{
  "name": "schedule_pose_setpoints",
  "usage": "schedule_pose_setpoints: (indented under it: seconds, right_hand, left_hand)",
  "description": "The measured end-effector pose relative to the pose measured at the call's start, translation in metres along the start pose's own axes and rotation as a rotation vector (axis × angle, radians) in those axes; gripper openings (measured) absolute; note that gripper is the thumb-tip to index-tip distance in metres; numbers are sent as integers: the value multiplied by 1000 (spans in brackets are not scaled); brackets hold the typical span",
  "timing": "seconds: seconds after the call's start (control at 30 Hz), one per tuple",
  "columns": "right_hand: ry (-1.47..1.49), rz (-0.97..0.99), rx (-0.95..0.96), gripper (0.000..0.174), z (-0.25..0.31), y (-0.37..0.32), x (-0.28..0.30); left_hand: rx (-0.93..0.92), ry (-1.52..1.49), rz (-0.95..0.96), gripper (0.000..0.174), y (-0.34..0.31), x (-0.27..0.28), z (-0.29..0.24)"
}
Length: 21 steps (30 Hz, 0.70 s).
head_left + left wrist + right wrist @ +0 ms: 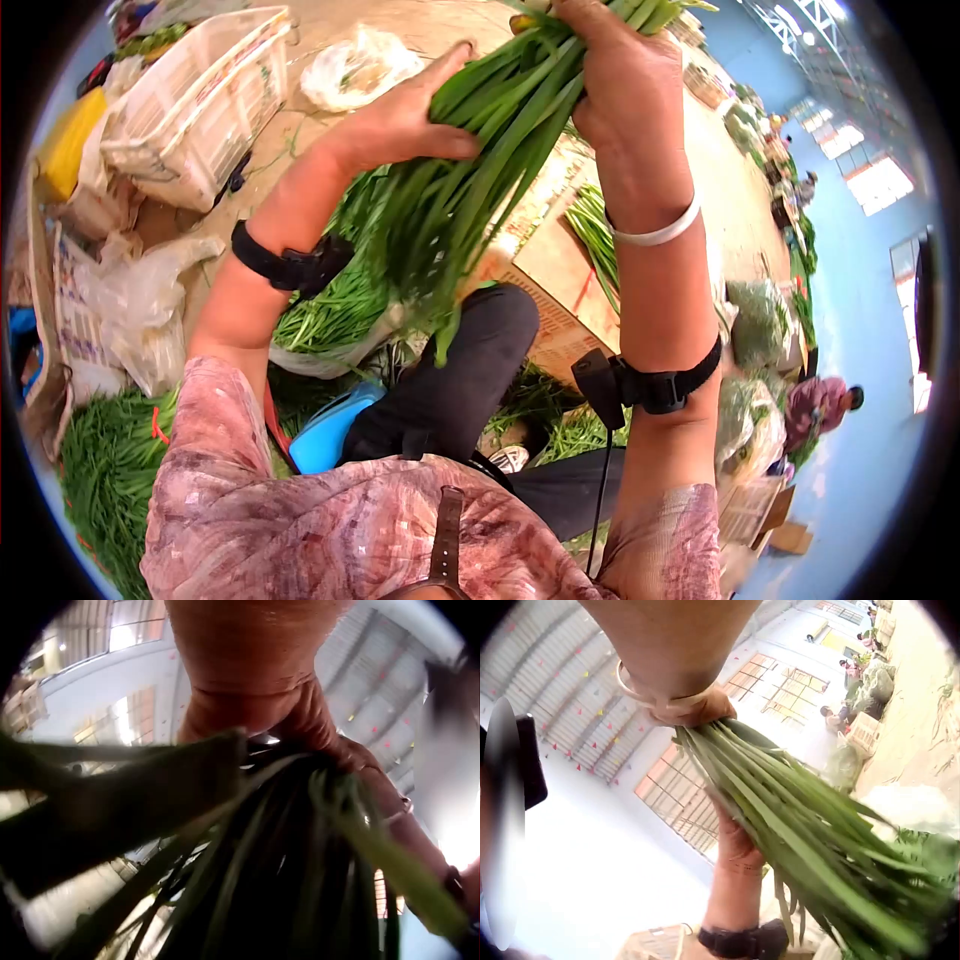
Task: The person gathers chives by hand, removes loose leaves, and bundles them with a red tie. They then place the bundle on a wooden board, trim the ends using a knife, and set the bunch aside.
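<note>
Pink marbled sleeves [240, 490], black wrist straps [290, 266]

The left hand [255, 705] occupies the upper centre, palm laid against a bunch of long green leaves [300, 885] that fills the near field. A forearm [390, 802] runs down the right. Windows [135, 630] show far left.

A produce market hall.
Greens [100, 470], a crate [195, 100] and cardboard boxes [560, 265] are spread over the floor [720, 180] under a high roof [562, 690].
</note>
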State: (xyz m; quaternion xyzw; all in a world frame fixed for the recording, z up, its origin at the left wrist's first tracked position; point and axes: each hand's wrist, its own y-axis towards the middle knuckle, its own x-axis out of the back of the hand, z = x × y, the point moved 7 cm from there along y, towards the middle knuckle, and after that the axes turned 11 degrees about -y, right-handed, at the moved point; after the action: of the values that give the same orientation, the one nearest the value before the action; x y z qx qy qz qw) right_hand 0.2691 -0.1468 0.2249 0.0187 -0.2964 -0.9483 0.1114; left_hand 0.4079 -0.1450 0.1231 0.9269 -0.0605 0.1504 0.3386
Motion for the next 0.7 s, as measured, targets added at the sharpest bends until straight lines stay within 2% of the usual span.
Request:
schedule_pose_setpoints:
  seconds: [0.07, 0.13, 0.17, 0.2, 0.23, 0.27, 0.3, 0.37, 0.43, 0.5, 0.53, 0.67, 0.7]
  right_hand:
    - [260, -85, -143, 8, 1, -9, 25]
    - [332, -72, -261, 10, -13, -14, 53]
    - [369, -89, -342, 11, -26, -18, 68]
    - [339, -155, -305, 15, -32, -22, 83]
    - [283, -168, -362, 21, -50, -32, 105]
    - [206, -225, -390, 21, -63, -47, 127]
    - [128, -279, -423, 20, -75, -65, 146]
    - [108, -356, -476, 16, -99, -103, 179]
    - [50, -375, -527, 13, -119, -136, 202]
    - [59, -492, -556, 10, -137, -161, 217]
    - [57, -529, -575, 11, -143, -171, 222]
    - [97, -635, -599, 9, -170, -195, 239]
    - [95, -640, -602, 9, -171, -199, 241]
  left_hand:
    - [165, -820, 522, 104, -13, -48, -6]
    - [722, -1578, 706, 109, -52, -113, 1]
    - [703, -1291, 444, 102, -68, -127, -11]
    - [563, -1315, 627, 113, -79, -141, -32]
    - [619, -1533, 685, 122, -95, -167, -36]
    - [512, -1983, 750, 116, -113, -191, -39]
    - [723, -2161, 671, 127, -134, -205, -32]
    - [847, -2279, 659, 126, -162, -228, -32]
    - [910, -2257, 732, 124, -181, -242, -39]
    - [1032, -2384, 639, 124, -194, -249, -42]
    - [1177, -2273, 611, 122, -203, -252, -42]
    - [1205, -2183, 696, 121, -222, -253, -44]
    - [1272, -2155, 701, 115, -229, -252, -42]
